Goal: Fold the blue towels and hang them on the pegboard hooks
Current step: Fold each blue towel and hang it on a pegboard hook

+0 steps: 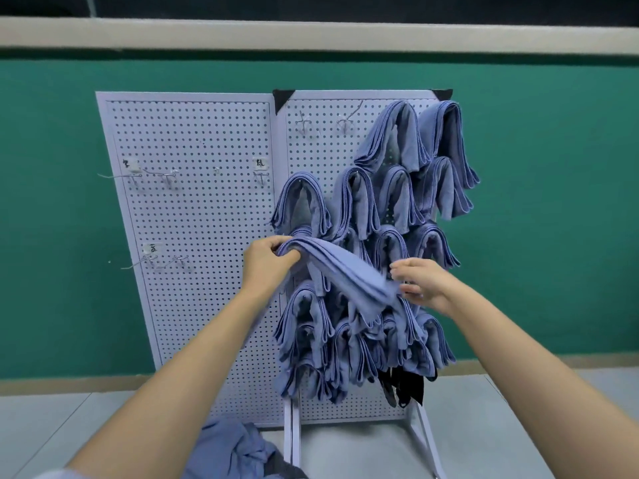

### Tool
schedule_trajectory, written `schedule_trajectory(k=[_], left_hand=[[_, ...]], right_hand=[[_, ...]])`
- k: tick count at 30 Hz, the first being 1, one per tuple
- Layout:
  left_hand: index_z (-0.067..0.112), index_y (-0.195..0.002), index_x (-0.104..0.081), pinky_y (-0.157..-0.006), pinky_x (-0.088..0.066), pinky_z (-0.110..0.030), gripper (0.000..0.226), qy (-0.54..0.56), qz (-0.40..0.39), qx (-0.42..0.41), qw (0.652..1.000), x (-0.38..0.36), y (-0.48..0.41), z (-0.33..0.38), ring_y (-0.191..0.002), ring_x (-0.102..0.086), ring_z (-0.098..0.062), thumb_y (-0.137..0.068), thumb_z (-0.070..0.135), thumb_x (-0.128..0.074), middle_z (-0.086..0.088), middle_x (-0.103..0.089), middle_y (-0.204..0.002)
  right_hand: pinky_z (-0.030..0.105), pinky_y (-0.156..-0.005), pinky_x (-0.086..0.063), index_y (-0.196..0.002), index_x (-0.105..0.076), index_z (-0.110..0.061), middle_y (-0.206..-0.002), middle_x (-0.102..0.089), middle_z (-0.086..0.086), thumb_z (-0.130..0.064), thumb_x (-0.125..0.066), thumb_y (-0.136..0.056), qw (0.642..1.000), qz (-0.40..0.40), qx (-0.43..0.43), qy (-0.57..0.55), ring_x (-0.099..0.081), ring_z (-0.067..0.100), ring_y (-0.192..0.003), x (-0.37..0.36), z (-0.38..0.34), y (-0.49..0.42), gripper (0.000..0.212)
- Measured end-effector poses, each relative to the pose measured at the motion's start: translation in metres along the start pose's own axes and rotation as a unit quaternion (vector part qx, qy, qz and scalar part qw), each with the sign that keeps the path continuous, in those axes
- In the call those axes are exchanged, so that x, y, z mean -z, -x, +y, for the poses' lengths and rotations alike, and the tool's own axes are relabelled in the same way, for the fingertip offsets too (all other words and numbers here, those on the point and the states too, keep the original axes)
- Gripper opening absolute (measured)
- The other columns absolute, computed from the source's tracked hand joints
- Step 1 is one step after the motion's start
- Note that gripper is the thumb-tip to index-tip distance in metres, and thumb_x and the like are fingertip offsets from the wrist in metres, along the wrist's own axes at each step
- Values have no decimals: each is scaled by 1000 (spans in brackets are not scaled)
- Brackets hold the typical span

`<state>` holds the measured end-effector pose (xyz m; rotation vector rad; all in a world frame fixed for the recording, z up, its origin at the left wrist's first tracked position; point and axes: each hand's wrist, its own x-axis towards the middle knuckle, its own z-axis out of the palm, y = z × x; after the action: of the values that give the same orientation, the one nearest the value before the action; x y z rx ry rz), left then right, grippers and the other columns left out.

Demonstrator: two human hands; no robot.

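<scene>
Folded blue towel (345,271): held in the air in front of the right pegboard panel (325,146), close to that panel's left edge at about mid-height. Its long axis slopes from upper left down to lower right, across the hung towels (397,198) behind it.

Left hand (268,262): clamped on the high end, fingers curled over the folded edge, thumb beneath. This is the hand nearer the panel's left edge.

Right hand (427,283): at the low end, fingers stretched toward the cloth and blurred. Cannot tell whether they pinch it or only brush it.

Judgement: the towel runs between my hands, so hanging means bringing its middle level over a hook. The hooks directly behind it look taken. Bare hooks (304,124) show along the right panel's top edge, up and away from my left hand.

Left pegboard panel (193,209): more bare hooks and small labels, no towels.

Black straps (403,387): dangling below the lowest row, near the right panel's bottom edge.

Table (484,426): carries both panels. A loose heap of blue towels (228,451) lies at its near edge, below my left forearm.
</scene>
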<state>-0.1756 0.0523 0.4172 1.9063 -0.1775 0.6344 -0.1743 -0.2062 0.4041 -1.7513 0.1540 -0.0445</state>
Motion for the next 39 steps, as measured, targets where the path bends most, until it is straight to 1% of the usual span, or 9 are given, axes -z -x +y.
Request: schedule_trajectory(k=[5, 8, 11, 15, 19, 23, 27, 34, 39], left_hand=[[23, -87, -74, -76, -58, -40, 9, -25, 20, -3, 1000, -8, -10, 19, -78, -67, -13, -79, 22, -70, 8, -71, -79], [29, -78, -72, -75, -58, -40, 7, -19, 24, -7, 999, -15, -16, 32, -78, -68, -13, -76, 22, -71, 8, -71, -76], [27, -78, -74, -74, -57, -42, 8, -10, 16, -26, 999, -21, -20, 44, -78, -68, -17, -73, 21, -72, 5, -73, -75], [29, -81, -72, -74, -57, -42, 9, -18, 2, -48, 999, -24, -29, 51, -78, -68, -19, -77, 20, -72, 7, -71, -74], [33, -79, -71, -75, -57, -39, 22, -30, -14, -73, 997, -27, -46, 45, -77, -67, -13, -76, 11, -70, 15, -69, -74], [23, -94, -75, -77, -57, -37, 25, -26, -15, -104, 994, -42, -71, 46, -78, -67, -9, -77, 7, -66, 10, -71, -82], [23, -93, -74, -72, -55, -39, 24, -4, -13, -141, 990, -56, -104, 71, -78, -67, -20, -79, 6, -64, 4, -71, -79], [20, -79, -73, -72, -55, -42, 15, 71, 15, -192, 979, -65, -173, 135, -71, -62, -19, -70, 16, -62, -5, -73, -78], [16, -78, -74, -68, -54, -40, 16, 81, 45, -225, 970, -66, -217, 175, -67, -54, -13, -72, 8, -61, -9, -73, -80]], right_hand=[[33, -89, -48, -114, -55, -16, -109, -58, 2, -11, -61, -90, 982, -2, 183, 38, -57, 19, -103, -40, -33, 10, 26], [24, -80, -45, -117, -53, -17, -109, -57, -1, -18, -67, -86, 958, -19, 271, 90, -54, 13, -97, -63, -51, 10, 34], [31, -79, -47, -115, -51, -22, -110, -56, -1, -29, -73, -77, 930, 19, 321, 180, -54, 16, -96, -73, -58, 2, 44], [42, -76, -53, -108, -49, -20, -101, -59, -1, -13, -65, -80, 906, 76, 352, 221, -59, 21, -87, -62, -63, -4, 33], [20, -69, -46, -102, -52, -18, -91, -59, -5, -5, -57, -86, 904, 77, 378, 183, -57, 17, -83, -45, -68, -13, 21], [28, -73, -48, -104, -54, -17, -94, -61, -1, -8, -54, -90, 905, 90, 383, 161, -59, 16, -84, -31, -81, -36, 17], [10, -61, -40, -108, -55, -13, -91, -60, -5, -7, -53, -91, 895, 117, 405, 145, -54, 8, -75, -16, -111, -61, 19], [30, -85, -46, -111, -57, -12, -98, -64, 2, -13, -56, -86, 864, 188, 449, 125, -58, 18, -94, 10, -192, -87, 25], [23, -67, -34, -108, -57, -10, -92, -58, -1, -12, -53, -86, 839, 238, 474, 119, -51, 16, -87, 16, -243, -97, 22]])
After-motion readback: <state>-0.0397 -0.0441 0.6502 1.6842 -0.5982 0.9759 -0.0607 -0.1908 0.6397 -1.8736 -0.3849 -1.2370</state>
